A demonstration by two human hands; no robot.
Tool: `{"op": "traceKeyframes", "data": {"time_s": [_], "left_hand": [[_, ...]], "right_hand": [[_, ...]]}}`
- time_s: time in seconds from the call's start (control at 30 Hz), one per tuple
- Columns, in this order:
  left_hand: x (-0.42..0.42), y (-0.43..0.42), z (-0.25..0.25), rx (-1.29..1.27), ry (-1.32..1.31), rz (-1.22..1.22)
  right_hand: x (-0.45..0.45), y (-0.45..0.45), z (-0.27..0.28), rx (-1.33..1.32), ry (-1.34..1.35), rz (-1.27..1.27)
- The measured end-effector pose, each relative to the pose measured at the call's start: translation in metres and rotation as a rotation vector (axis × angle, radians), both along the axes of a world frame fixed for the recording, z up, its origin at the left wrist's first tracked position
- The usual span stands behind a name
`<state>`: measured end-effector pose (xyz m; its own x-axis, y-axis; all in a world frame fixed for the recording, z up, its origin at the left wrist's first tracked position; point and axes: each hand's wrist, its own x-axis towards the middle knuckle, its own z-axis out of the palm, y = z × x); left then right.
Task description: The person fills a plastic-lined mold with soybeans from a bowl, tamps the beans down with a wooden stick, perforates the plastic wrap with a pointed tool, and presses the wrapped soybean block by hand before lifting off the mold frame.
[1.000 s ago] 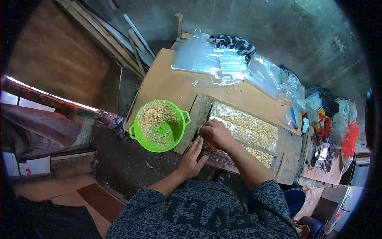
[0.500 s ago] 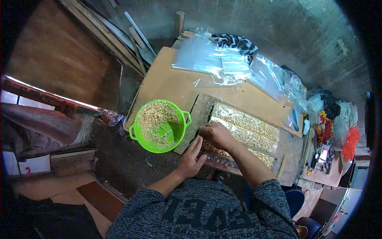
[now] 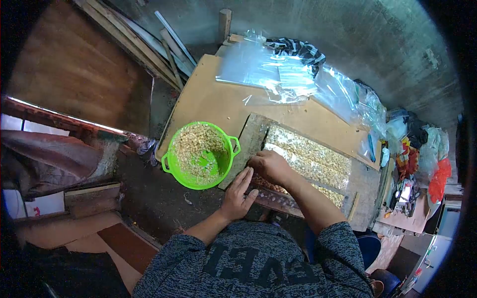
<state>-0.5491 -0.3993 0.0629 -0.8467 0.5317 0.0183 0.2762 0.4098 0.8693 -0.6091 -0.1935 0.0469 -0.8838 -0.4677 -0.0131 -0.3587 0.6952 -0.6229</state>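
Observation:
A wooden board (image 3: 364, 186) carries long rows of pale, crumbly pieces (image 3: 318, 154) that look like chopped nuts. My right hand (image 3: 272, 167) is closed over the left end of the rows, its fingertips hidden beneath it, so what it grips cannot be made out. Flat at the board's near left edge lies my left hand (image 3: 238, 195), fingers stretched out and thumb apart, the fingertips close to my right hand. Left of the board stands a green two-handled basin (image 3: 230, 164), partly filled with the same loose pieces.
Clear plastic sheets and bags (image 3: 293, 74) lie along the back of the tan tabletop (image 3: 198, 99). More bags, one of them red (image 3: 439, 180), hang at the right. Wooden planks (image 3: 134, 44) lean at the back left. A thin wooden stick (image 3: 354, 206) rests on the board's right part.
The view has shifted slightly. Both hands keep nearly the same places and poses at the left end of the board.

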Motion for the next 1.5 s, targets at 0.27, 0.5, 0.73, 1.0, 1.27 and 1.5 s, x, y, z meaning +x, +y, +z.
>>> {"op": "traceKeyframes", "data": {"time_s": [0.27,0.5,0.73,1.0,1.27,1.5], "left_hand": [[-0.019,0.011,0.009,0.014,0.069,0.110],[-0.039,0.025,0.012,-0.079,0.123,0.142],[-0.053,0.032,0.007,-0.304,0.113,0.034],[-0.062,0.036,-0.004,-0.364,0.247,-0.032],[-0.065,0.032,0.004,-0.369,0.159,-0.054],[-0.072,0.035,-0.003,-0.465,0.228,-0.095]], "right_hand": [[0.001,0.002,0.023,-0.118,-0.266,-0.070],[0.018,-0.001,0.030,-0.269,-0.142,-0.297],[0.086,0.021,0.051,-0.251,0.056,-0.464],[0.167,0.043,0.046,-0.319,-0.019,-0.683],[0.178,0.035,0.048,-0.338,0.044,-0.742],[0.177,0.035,0.051,-0.353,-0.016,-0.745]]}}
